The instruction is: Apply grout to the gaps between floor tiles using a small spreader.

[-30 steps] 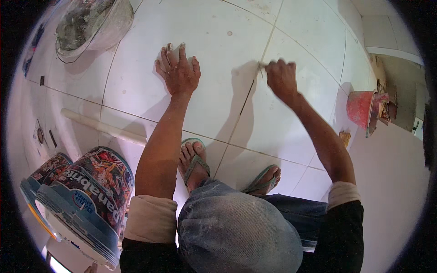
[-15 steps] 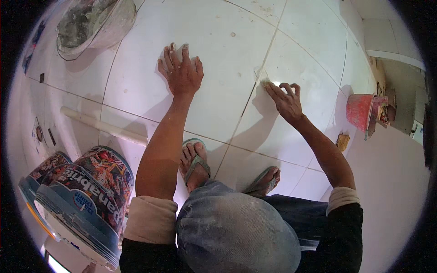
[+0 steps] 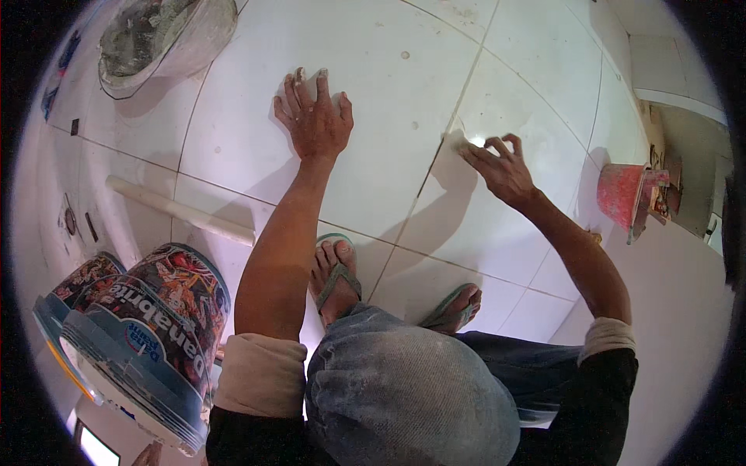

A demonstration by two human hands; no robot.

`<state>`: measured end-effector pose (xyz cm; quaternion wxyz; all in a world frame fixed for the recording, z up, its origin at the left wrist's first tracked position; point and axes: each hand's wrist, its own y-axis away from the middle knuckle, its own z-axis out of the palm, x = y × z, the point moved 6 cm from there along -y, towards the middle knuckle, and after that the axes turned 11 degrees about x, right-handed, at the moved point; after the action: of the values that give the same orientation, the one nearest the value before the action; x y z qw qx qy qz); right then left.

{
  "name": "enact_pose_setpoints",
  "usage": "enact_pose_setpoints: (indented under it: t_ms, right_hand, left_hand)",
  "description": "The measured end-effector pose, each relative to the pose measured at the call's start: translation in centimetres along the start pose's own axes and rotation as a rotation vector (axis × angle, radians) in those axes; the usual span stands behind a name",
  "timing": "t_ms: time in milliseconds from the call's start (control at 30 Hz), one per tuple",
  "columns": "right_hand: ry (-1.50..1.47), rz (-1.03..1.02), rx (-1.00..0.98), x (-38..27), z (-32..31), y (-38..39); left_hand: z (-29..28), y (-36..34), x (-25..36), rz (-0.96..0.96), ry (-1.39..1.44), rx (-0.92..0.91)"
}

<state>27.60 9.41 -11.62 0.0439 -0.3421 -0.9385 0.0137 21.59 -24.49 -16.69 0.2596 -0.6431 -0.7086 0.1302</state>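
My left hand (image 3: pixel 317 128) rests on the white floor tiles (image 3: pixel 373 167), its fingers spread and pointing away from me. Pale dust or paste coats several fingertips. Right of it, my right hand (image 3: pixel 503 169) is pinched, with thumb and fingertips beside a joint line (image 3: pixel 433 163) between two tiles. A small pale, thin piece (image 3: pixel 460 141) shows at those fingertips; its kind is too small to make out. The other fingers of that hand are curled up off the floor.
At the far left stands a bucket (image 3: pixel 203 58) with grey paste inside. A white pipe (image 3: pixel 179 208) lies left of my forearm, beyond large printed paint buckets (image 3: pixel 175 303). A red tub (image 3: pixel 615 190) stands by the right wall. My sandalled feet (image 3: pixel 336 279) are below my hands.
My right hand has shifted slightly right and toward me, still pinched near the joint. The left hand stays spread on the tile. The whole view has moved a little.
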Motion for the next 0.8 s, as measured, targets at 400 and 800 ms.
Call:
enact_pose_setpoints:
  t_ms: [400, 800]
  right_hand:
    - [0.035, 0.065, -0.034, 3.7, -0.5, -1.3]
    - [0.081, 0.155, 0.123, 6.3, 1.9, -2.4]
  left_hand:
    - [0.5, -0.1, 0.4, -0.009, 0.023, -0.021]
    - [0.5, 0.0, 0.4, -0.014, 0.034, -0.027]
